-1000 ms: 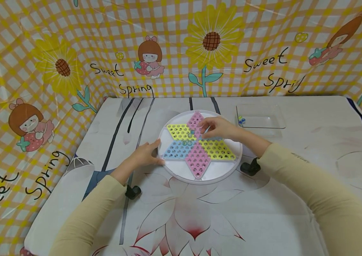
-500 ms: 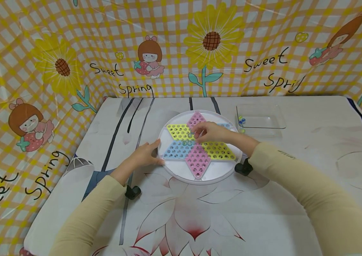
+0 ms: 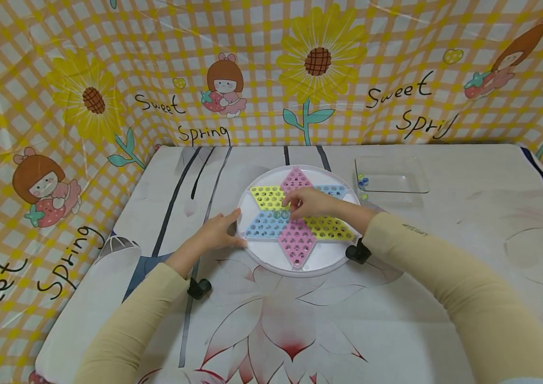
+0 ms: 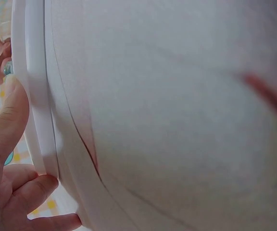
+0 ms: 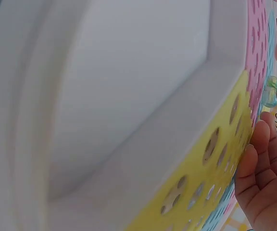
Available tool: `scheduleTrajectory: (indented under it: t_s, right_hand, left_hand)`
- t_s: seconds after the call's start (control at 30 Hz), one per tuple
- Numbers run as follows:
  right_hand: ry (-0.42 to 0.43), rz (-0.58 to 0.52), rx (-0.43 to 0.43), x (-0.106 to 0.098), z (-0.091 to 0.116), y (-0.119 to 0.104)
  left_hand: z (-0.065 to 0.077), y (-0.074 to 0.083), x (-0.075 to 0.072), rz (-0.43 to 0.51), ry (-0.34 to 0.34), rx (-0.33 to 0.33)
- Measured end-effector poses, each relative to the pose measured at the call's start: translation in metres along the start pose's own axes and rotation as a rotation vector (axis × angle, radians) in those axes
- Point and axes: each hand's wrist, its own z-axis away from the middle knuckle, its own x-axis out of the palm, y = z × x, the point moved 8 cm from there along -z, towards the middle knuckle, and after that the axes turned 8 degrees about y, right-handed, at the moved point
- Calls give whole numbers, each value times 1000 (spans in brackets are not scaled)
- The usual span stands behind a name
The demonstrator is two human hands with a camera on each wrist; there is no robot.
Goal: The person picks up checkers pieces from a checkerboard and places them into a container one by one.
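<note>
A round white Chinese checkers board (image 3: 264, 250) lies on the table, its star of pink, yellow and blue sections full of small holes. My left hand (image 3: 218, 232) grips its left rim, the thumb on top and the fingers around the edge, as the left wrist view shows. My right hand (image 3: 313, 204) is over the board's centre, fingers curled, pinching at a glass marble (image 5: 270, 94) by the fingertips, which largely hide the contact. Two clear marbles (image 3: 281, 215) sit in the blue section just left of that hand.
A clear rectangular dish (image 3: 391, 184) at the back right holds several blue and yellow-green marbles (image 3: 362, 181). A checked cloth (image 3: 262, 80) hangs behind the table. A white mesh object (image 3: 118, 248) and a dark blue piece (image 3: 146, 274) lie at the left.
My right hand has moved left and slightly down across the board, and its fingertips now cover marbles that showed near the yellow section. My left hand has stayed on the rim.
</note>
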Motion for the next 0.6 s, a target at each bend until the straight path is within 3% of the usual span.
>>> scheduleTrajectory:
  t_s: [0.6]
  right_hand:
    - [-3,101,-3,9,-6,-4]
  left_hand:
    - [2,2,-1,-5,-3,19]
